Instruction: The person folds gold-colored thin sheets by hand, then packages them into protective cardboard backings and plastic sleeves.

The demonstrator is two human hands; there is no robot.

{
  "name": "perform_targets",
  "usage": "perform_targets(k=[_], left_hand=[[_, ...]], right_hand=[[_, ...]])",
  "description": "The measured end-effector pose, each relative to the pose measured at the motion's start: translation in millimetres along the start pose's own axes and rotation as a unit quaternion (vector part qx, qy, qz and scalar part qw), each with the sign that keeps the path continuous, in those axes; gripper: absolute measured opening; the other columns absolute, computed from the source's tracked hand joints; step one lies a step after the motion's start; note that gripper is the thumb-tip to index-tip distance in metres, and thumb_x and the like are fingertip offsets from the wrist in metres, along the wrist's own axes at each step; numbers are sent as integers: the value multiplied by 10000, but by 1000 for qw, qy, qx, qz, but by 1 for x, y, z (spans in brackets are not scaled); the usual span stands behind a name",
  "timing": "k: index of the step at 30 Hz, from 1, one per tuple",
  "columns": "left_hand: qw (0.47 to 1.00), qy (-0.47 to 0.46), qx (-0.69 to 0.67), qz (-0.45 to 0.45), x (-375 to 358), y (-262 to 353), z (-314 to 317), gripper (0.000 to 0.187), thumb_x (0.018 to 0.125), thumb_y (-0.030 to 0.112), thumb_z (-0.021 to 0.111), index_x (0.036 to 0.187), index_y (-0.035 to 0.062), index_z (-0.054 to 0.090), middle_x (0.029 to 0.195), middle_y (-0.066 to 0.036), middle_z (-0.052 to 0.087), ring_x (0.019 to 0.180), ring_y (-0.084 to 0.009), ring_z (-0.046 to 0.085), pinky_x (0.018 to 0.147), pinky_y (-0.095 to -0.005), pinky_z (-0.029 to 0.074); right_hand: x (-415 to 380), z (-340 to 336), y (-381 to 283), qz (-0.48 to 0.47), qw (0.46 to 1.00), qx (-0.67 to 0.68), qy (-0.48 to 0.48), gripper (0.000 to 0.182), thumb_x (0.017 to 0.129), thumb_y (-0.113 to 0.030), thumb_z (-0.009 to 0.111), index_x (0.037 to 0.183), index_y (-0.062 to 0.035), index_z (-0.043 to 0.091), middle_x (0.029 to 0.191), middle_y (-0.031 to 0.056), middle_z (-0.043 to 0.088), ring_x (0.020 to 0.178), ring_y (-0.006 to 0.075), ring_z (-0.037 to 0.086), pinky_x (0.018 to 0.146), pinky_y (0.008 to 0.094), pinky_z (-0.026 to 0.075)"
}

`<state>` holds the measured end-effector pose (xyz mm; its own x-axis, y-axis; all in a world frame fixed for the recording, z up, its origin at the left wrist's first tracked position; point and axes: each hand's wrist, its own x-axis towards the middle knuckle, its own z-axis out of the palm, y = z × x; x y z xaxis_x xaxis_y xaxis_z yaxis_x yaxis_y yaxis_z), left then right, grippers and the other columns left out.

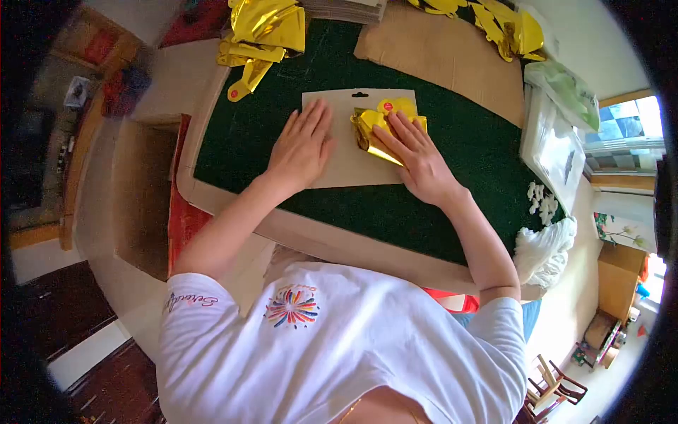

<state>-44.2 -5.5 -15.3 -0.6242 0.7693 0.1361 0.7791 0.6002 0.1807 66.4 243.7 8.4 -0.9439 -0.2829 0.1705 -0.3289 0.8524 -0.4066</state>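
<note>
Head view: right hand [418, 159] fingers flat, pressing folded gold foil balloon [378, 131] under fingertips; left hand [302, 148] open, flat on backing card [346, 166].

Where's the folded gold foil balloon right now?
In the head view, the folded gold foil balloon lies on the cardboard backing card, under the right hand, right of the left hand.

I can't read any text for sure: cursive script on my white T-shirt sleeve [189, 301] and shirt logo [292, 307] too blurred, approx. illegible.
</note>
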Motion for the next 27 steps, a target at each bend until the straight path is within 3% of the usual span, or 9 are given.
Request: perform_targets(k=[2, 5, 10, 12, 13, 16, 19, 22, 27], left_hand=[[1000, -4, -11, 18, 16, 1, 5, 548, 975, 215, 484, 1455, -7, 340, 1527, -232, 297, 1441, -319, 274, 1189, -441, 213], [998, -4, -44, 42, 39, 8, 11, 579, 975, 184, 473, 1483, -7, 270, 1535, -214, 293, 1436, -320, 284, 1191, -436, 214], [987, 17, -156, 24, 55, 19, 4, 594, 980, 125, 451, 1497, -12, 193, 1503, -195, 359, 1401, -331, 349, 1166, -439, 278], [927, 17, -367, -75, 55, 18, -10, 514, 982, 103, 449, 1456, -27, 296, 1440, -208, 438, 1362, -335, 409, 1134, -433, 338], [927, 15, -366, -75, 54, 21, -15, 514, 982, 103, 449, 1456, -27, 296, 1440, -208, 438, 1362, -335, 409, 1134, -433, 338], [977, 87, -179, 74, 47, 40, -15, 415, 964, 103, 499, 1361, -16, 475, 1427, -195, 465, 1342, -318, 440, 1133, -444, 337], [991, 43, -82, 100, 41, 50, -7, 447, 973, 137, 489, 1395, -2, 446, 1457, -188, 438, 1373, -302, 404, 1156, -457, 293], [994, -26, -59, 88, 36, 43, -1, 480, 987, 180, 465, 1431, 9, 406, 1496, -175, 393, 1414, -285, 345, 1173, -467, 252], [994, -49, -45, 88, 33, 35, 3, 504, 1002, 217, 426, 1467, 35, 356, 1550, -140, 315, 1445, -261, 289, 1177, -475, 236]], right_hand=[[-1, 2, -2, -30, 999, -27, -22, 727, 802, -75, 591, 1490, -147, 366, 1538, 238, 280, 1439, 397, 254, 1177, 521, 209], [-3, -8, -9, -19, 998, -25, -50, 730, 793, 17, 543, 1489, -126, 375, 1552, 217, 269, 1462, 358, 220, 1195, 482, 185], [-4, -5, -2, 5, 998, -40, -38, 738, 808, 6, 558, 1501, -146, 355, 1561, 210, 251, 1469, 347, 202, 1199, 486, 175], [-3, 1, -5, 12, 999, -41, -32, 732, 816, 1, 558, 1502, -152, 352, 1562, 209, 249, 1472, 345, 195, 1200, 487, 170], [-3, 3, -6, 15, 998, -50, -22, 729, 818, 0, 558, 1501, -156, 356, 1562, 209, 248, 1472, 345, 191, 1199, 488, 170], [-2, 9, -10, 25, 998, -53, -2, 726, 818, 1, 558, 1498, -161, 362, 1561, 211, 247, 1472, 348, 190, 1197, 491, 172], [-2, 13, -10, 30, 998, -53, 9, 721, 817, -9, 564, 1494, -160, 368, 1560, 213, 246, 1471, 353, 192, 1195, 495, 176], [-1, 10, -10, 33, 998, -51, 4, 705, 822, -45, 575, 1489, -154, 374, 1562, 216, 241, 1470, 358, 192, 1194, 497, 175], [-2, 6, -10, 24, 1000, -14, 5, 640, 874, -144, 587, 1481, -149, 387, 1567, 220, 222, 1469, 356, 192, 1194, 492, 177]])
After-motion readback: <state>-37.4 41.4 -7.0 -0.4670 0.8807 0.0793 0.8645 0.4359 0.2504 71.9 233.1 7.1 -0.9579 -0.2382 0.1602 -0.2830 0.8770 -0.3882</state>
